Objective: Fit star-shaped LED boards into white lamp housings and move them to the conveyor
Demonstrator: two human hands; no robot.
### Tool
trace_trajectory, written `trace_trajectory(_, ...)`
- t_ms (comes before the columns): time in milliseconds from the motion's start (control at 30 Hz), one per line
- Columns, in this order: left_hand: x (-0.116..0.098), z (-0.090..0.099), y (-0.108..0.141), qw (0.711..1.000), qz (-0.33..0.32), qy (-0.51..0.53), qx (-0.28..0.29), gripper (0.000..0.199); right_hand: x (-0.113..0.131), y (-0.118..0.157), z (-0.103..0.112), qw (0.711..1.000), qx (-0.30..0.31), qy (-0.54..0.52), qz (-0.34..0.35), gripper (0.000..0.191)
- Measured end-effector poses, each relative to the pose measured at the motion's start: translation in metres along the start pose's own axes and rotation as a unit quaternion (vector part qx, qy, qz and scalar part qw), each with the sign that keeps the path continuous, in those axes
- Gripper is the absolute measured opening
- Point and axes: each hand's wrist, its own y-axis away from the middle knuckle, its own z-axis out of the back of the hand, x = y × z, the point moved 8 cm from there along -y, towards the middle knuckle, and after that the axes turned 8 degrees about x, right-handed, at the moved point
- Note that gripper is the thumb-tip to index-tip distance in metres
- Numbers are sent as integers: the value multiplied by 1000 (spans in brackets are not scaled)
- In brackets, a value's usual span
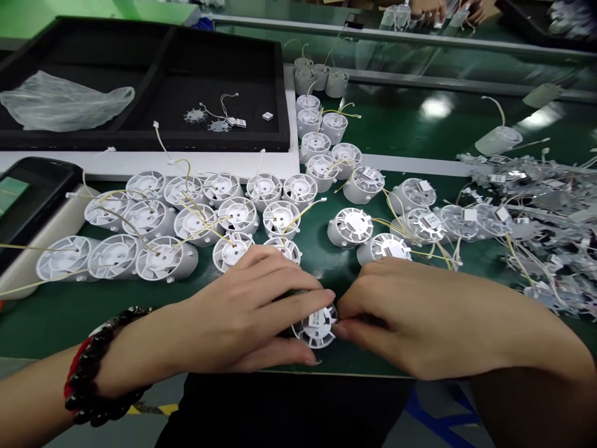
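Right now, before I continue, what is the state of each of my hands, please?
Left hand: closed around the round white part, holding it.
Right hand: closed, at that part's edge; whether it pinches anything cannot be told.

No readable text; label (pixel 316 318) on held cylinder (pixel 321 338) too small.

The round white part (pixel 321 333) has wheel-like spokes and a small printed square on top. It faces up, near the green surface's (pixel 361 364) front edge.
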Motion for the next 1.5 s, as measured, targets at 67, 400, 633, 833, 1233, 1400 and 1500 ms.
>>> trace_trajectory(67,2,0,0,1000,6,-3,-12,35,0,0,-1,1000,-2,9,-4,38)
trace_trajectory(400,4,-3,-3,997,24,62,24,24,-1,3,0,1000,-17,12,4,39)
trace_trajectory(633,5,-3,-2,997,41,66,13,21,-5,7,1,999,-37,4,-2,36)
trace_trajectory(833,5,-3,-3,997,41,60,13,19,0,6,-2,999,-24,45,17,28)
trace_trajectory(1233,7,-4,-3,996,53,59,35,19,3,5,-6,996,-61,62,26,24)
trace_trajectory(1400,7,-5,-4,997,50,46,33,18,4,4,-9,992,-58,110,6,26)
trace_trajectory(1500,4,-8,-7,998,23,40,33,21,5,5,-9,990,-73,122,15,26)
